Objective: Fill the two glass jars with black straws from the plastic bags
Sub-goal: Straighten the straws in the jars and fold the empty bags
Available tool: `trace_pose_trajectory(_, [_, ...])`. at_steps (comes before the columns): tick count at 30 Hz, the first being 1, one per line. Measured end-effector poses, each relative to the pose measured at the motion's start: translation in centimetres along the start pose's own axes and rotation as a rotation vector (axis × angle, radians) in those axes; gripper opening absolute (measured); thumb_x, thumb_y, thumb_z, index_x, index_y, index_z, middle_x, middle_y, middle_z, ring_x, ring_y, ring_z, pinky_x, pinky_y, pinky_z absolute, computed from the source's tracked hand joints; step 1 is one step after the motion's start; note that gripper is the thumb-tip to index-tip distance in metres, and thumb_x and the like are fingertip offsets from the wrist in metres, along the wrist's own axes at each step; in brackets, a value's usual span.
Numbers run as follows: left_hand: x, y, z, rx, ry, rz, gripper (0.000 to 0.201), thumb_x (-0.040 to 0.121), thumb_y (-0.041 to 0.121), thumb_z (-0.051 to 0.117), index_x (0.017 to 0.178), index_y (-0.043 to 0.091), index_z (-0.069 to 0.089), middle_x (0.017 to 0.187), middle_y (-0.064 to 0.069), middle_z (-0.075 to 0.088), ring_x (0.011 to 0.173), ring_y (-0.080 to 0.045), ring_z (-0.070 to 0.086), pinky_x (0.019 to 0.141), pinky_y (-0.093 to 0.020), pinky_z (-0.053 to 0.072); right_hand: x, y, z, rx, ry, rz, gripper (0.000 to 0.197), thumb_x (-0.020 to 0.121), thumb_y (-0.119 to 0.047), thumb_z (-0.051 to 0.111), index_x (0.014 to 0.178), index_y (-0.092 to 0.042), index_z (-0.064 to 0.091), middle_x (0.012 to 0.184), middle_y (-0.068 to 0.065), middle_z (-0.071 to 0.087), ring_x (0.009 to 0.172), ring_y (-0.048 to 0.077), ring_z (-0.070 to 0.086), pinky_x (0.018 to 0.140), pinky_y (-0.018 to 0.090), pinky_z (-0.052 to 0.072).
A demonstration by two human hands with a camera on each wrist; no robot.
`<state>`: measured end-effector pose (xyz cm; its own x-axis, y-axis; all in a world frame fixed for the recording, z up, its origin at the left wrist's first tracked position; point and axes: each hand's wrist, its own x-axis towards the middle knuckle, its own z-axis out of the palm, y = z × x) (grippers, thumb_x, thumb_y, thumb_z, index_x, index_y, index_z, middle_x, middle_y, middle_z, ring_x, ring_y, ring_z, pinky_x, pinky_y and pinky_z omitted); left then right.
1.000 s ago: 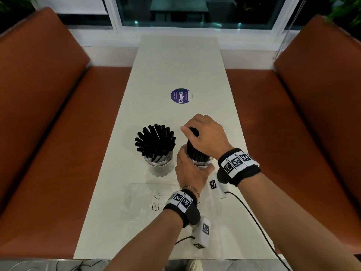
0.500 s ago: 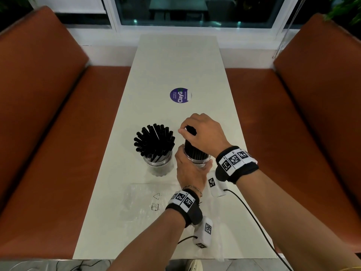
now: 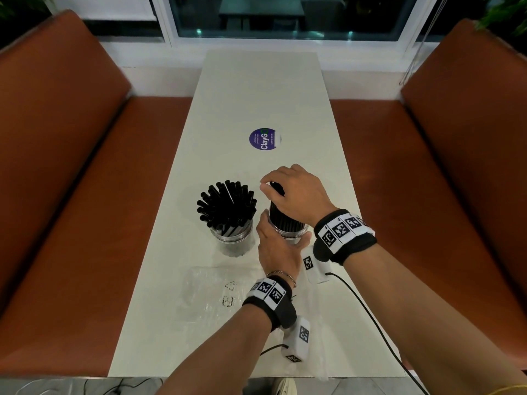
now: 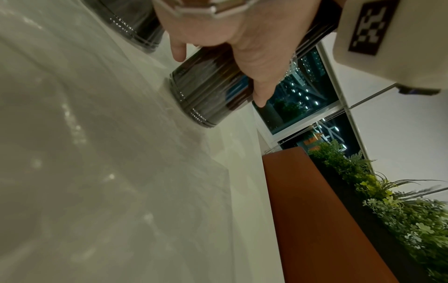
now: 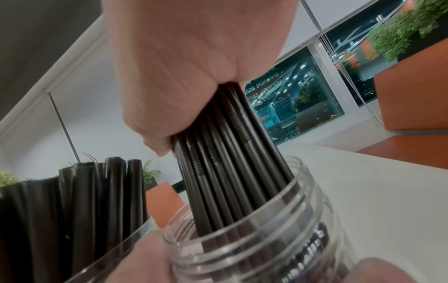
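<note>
Two clear glass jars stand side by side on the white table (image 3: 256,95). The left jar (image 3: 235,240) is packed with fanned-out black straws (image 3: 226,205). My left hand (image 3: 278,246) wraps round the right jar (image 3: 289,232) (image 4: 206,92) (image 5: 278,239), which stands on the table. My right hand (image 3: 296,195) (image 5: 194,72) grips a tight bundle of black straws (image 5: 230,162) near its top, with the lower ends inside that jar.
An empty crumpled plastic bag (image 3: 216,295) lies flat near the table's front edge, and more clear plastic lies under my forearms. A round purple sticker (image 3: 264,139) marks the table's middle. Orange benches (image 3: 85,195) flank the table; a window runs along the far wall.
Little has changed: both hands keep their hold, and the bundle stays in the right jar, with my right hand shifted slightly on top.
</note>
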<state>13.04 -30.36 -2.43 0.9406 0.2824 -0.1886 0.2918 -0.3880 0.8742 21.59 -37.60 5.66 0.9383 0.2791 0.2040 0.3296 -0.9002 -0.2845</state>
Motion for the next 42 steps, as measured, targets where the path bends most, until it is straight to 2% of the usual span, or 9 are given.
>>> trace_pose_trajectory(11, [-0.6,0.3,-0.7,0.048,-0.030,-0.014,0.117,0.074,0.034,0.093,0.162,0.019,0.018,0.162,-0.004,0.035,0.139,-0.030,0.054,0.106,-0.048,0.052,-0.2,-0.5,0.0,0.028,0.065,0.037,0.030,0.103,-0.041,0.052,0.120,-0.029,0.074,0.121,-0.010,0.075,0.101,0.020,0.063,0.078,0.031,0.051])
trace_pose_trajectory(17, [-1.2,0.3,-1.6,0.112,-0.081,-0.002,0.115,0.082,0.019,0.086,0.166,0.013,0.007,0.167,-0.010,0.030,0.144,-0.031,0.049,0.109,-0.049,0.051,-0.2,-0.8,0.0,0.004,0.046,0.020,0.032,0.104,-0.037,0.053,0.124,-0.026,0.075,0.123,-0.007,0.077,0.101,0.025,0.066,0.083,0.038,0.056])
trace_pose_trajectory(22, [-1.6,-0.5,-2.4,0.127,-0.121,0.001,0.107,0.087,0.015,0.079,0.167,0.011,0.008,0.171,-0.008,0.025,0.153,-0.025,0.038,0.113,-0.038,0.044,-0.3,-0.8,-0.3,0.017,0.023,0.046,0.036,0.105,-0.042,0.050,0.131,-0.028,0.071,0.131,-0.009,0.073,0.111,0.022,0.063,0.086,0.033,0.053])
trace_pose_trajectory(28, [-2.5,-2.5,-3.4,0.100,-0.163,-0.026,0.123,0.074,0.032,0.091,0.166,0.014,0.011,0.167,-0.008,0.036,0.152,-0.021,0.040,0.122,-0.038,0.040,-0.2,-0.9,-0.7,0.011,0.030,0.053,0.040,0.102,-0.049,0.053,0.132,-0.030,0.070,0.130,-0.008,0.074,0.110,0.023,0.063,0.088,0.033,0.052])
trace_pose_trajectory(32, [-3.1,-4.0,-5.3,0.092,-0.164,-0.032,0.119,0.068,0.034,0.093,0.164,0.017,0.024,0.153,-0.003,0.054,0.136,-0.017,0.057,0.110,-0.038,0.052,-0.3,-1.1,-1.2,0.009,0.052,0.062,0.043,0.101,-0.055,0.052,0.132,-0.031,0.069,0.132,-0.009,0.073,0.113,0.023,0.063,0.089,0.032,0.050])
trace_pose_trajectory(34, [-2.9,-4.7,-6.8,0.073,-0.137,-0.032,0.105,0.067,0.030,0.095,0.155,0.019,0.039,0.134,0.001,0.063,0.114,-0.013,0.065,0.091,-0.023,0.057,-0.4,-1.0,-1.6,0.032,0.063,0.080,0.045,0.100,-0.059,0.051,0.132,-0.032,0.069,0.133,-0.010,0.072,0.115,0.022,0.062,0.091,0.032,0.050])
trace_pose_trajectory(36, [-2.6,-5.2,-8.3,0.055,-0.098,-0.040,0.091,0.066,0.027,0.097,0.143,0.021,0.049,0.121,0.004,0.065,0.099,-0.011,0.066,0.074,-0.013,0.051,-0.4,-0.7,-2.1,0.063,0.084,0.106,0.048,0.100,-0.063,0.050,0.132,-0.033,0.069,0.134,-0.011,0.071,0.118,0.020,0.061,0.095,0.031,0.049])
trace_pose_trajectory(39, [-2.1,-6.2,-10.6,0.007,-0.018,-0.059,0.081,0.063,0.022,0.099,0.129,0.022,0.053,0.115,-0.002,0.066,0.094,-0.018,0.067,0.074,-0.021,0.051,-0.7,-0.4,-3.8,0.123,0.142,0.157,0.050,0.101,-0.064,0.047,0.134,-0.033,0.068,0.137,-0.010,0.069,0.125,0.020,0.060,0.099,0.031,0.046])
trace_pose_trajectory(42, [-0.9,-7.1,-12.4,-0.037,0.035,-0.093,0.094,0.059,0.023,0.102,0.136,0.019,0.048,0.123,-0.006,0.061,0.105,-0.025,0.065,0.085,-0.032,0.055,-1.3,-0.6,-5.9,0.191,0.248,0.194,0.047,0.103,-0.060,0.048,0.133,-0.030,0.069,0.136,-0.009,0.070,0.126,0.018,0.060,0.096,0.025,0.039])
